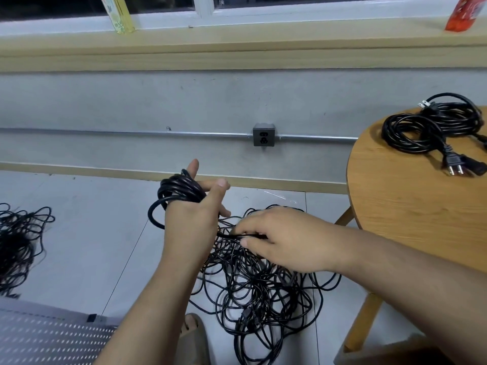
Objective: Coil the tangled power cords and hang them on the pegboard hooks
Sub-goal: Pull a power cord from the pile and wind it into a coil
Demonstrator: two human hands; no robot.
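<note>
Both your forearms (147,299) bare; below your left hand (193,214), one foot (190,325) wears an olive-tan open-toed slide sandal (198,341).

The pale grey tiled floor (92,246) carries a loose tangle of thin black power cords (263,299) directly beneath the left hand (192,217) and the right hand (287,241). Well to the left of the left hand lies a second black cord tangle (18,246) — nearer the person than that, a white perforated metal pegboard (47,338). Right of the right hand stands a round light-wood surface (408,206) — on its far part lie coiled black power cords with pronged plugs (427,127), bundles touching.
</note>
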